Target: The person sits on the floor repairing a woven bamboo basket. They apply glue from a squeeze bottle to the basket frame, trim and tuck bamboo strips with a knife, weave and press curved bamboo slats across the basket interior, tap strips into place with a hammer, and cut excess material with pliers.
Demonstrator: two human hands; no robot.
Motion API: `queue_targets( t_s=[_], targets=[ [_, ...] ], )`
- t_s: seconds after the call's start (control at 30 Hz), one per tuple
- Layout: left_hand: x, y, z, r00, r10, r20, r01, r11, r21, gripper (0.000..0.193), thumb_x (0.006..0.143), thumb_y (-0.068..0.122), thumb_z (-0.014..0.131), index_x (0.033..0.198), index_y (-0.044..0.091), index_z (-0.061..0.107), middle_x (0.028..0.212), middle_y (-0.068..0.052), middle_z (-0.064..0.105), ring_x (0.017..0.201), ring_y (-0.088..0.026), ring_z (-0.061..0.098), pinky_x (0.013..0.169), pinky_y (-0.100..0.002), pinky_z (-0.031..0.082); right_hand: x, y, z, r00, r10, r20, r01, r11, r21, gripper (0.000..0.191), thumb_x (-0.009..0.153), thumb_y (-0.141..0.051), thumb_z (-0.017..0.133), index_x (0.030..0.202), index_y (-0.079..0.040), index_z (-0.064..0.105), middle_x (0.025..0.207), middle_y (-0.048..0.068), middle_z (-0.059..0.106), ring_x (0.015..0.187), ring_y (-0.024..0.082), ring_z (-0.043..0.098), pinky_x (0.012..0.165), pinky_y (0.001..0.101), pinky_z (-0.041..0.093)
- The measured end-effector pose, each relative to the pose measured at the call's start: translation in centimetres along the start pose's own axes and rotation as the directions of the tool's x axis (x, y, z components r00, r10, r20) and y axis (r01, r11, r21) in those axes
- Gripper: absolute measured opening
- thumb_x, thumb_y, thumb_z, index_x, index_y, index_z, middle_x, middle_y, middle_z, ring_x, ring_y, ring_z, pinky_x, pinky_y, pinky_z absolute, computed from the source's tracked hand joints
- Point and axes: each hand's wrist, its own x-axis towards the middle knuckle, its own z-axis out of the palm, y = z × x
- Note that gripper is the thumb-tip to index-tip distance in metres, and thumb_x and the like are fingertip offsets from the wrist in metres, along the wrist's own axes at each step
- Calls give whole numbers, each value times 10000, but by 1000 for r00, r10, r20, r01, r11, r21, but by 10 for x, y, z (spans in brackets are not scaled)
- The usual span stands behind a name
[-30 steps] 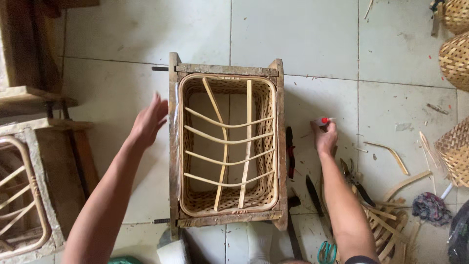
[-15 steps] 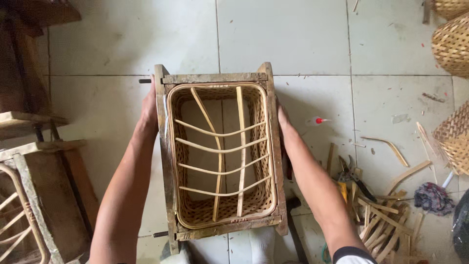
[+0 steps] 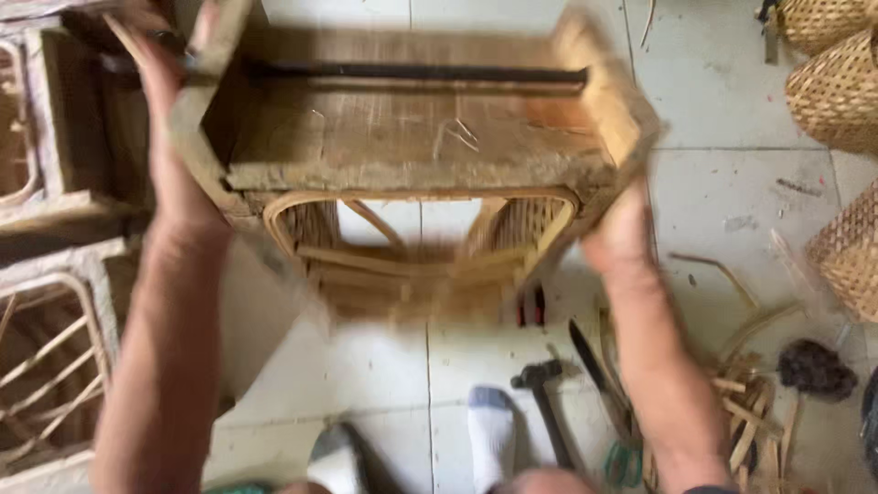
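Wooden frame (image 3: 412, 137) with woven rattan basket (image 3: 421, 247) inside, lifted off the floor (image 3: 732, 201) and tipped toward the camera, blurred by motion. Left hand (image 3: 169, 119) clamped on the frame's left edge, grip closed around the wood near the upper corner. Right hand (image 3: 622, 233) pressed against the right side low down, probably wrapped round the edge, though blur hides the fingers.

Open tile above right of the frame and directly below it, down to two socked feet (image 3: 489, 425). Tight on the left: stacked wooden frames (image 3: 55, 229) just beside the left forearm. Crowded on the right: hammer (image 3: 544, 402), knife (image 3: 585, 352), rattan scraps (image 3: 750, 402), and woven baskets (image 3: 837, 82) along the far right edge.

Half a second earlier, flat on the floor with the basket opening facing up, hands on either side; now raised and turned, underside board facing the camera, much nearer the lens.
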Motion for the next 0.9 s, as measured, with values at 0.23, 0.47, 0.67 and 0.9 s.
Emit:
queue_targets(
  t_s=[0.23, 0.47, 0.67, 0.9],
  targets=[
    [-159, -46, 6, 792, -513, -332, 480, 858, -182, 790, 992, 698, 192, 1571, 183, 350, 1339, -51, 643, 1161, -212, 643, 1015, -388, 524, -98, 62, -88, 991, -75, 111, 133, 647, -751, 367, 1058, -452, 625, 969, -132, 470, 788, -35, 393, 722, 138, 424, 668, 292, 404],
    [-323, -196, 35, 645, -610, -460, 753, 609, 249, 671, 926, 442, 598, 1413, -6, 482, 1298, -190, 583, 1183, -311, 528, 1050, -411, 404, -243, 220, -102, 890, 339, -305, -454, 716, -530, 440, 888, -408, 849, 1099, -208, 519, 1058, -46, 482, 1018, 120, 556, 778, 309, 456],
    [-388, -240, 13, 453, -807, -379, 873, 315, 372, 788, 938, 525, 586, 1542, 47, 418, 1587, -237, 417, 1443, -350, 409, 1109, -473, 366, -266, 200, -131, 855, 464, -231, -476, 524, -707, 387, 908, -290, 776, 1139, -7, 646, 1037, 163, 732, 911, 176, 687, 760, 334, 588],
    [-294, -91, 31, 181, -980, 79, 752, 190, 631, 360, 850, 359, 708, 1150, 204, 833, 1095, -71, 839, 1081, -191, 811, 956, -348, 605, -240, 139, -235, 983, -48, -178, -184, -268, -946, 351, 885, -198, 724, 1176, -13, 664, 1039, 251, 739, 909, 355, 714, 778, 471, 573]
  ],
)
